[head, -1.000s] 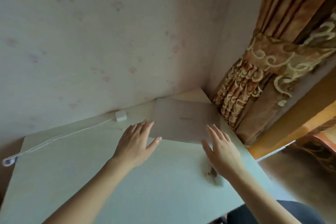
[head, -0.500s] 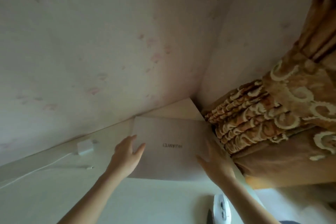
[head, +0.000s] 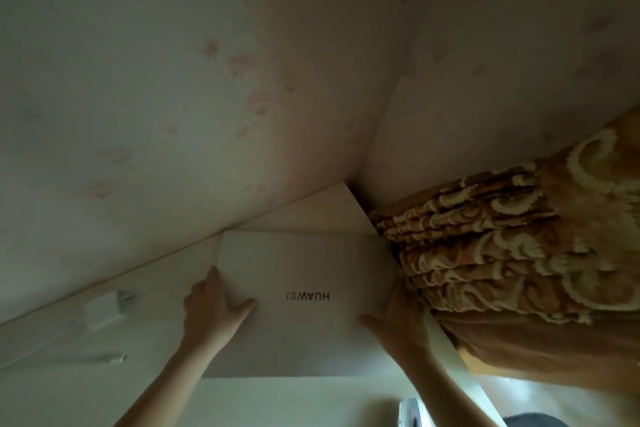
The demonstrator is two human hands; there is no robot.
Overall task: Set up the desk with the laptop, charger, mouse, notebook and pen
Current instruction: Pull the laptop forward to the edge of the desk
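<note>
Pale desk (head: 294, 402) fills the near view, with the mouse (head: 410, 412) just showing at its bottom edge, near the right forearm; an elbow could knock it off. Farther in, the left hand (head: 211, 308) and right hand (head: 398, 319) clasp the side edges of the closed laptop (head: 304, 270), thumbs on the lid; a loose hold might let it slip. Beyond, the charger (head: 104, 312) lies left by the wall (head: 173, 97); the curtain (head: 502, 253) crowds the right edge and could snag.
</note>
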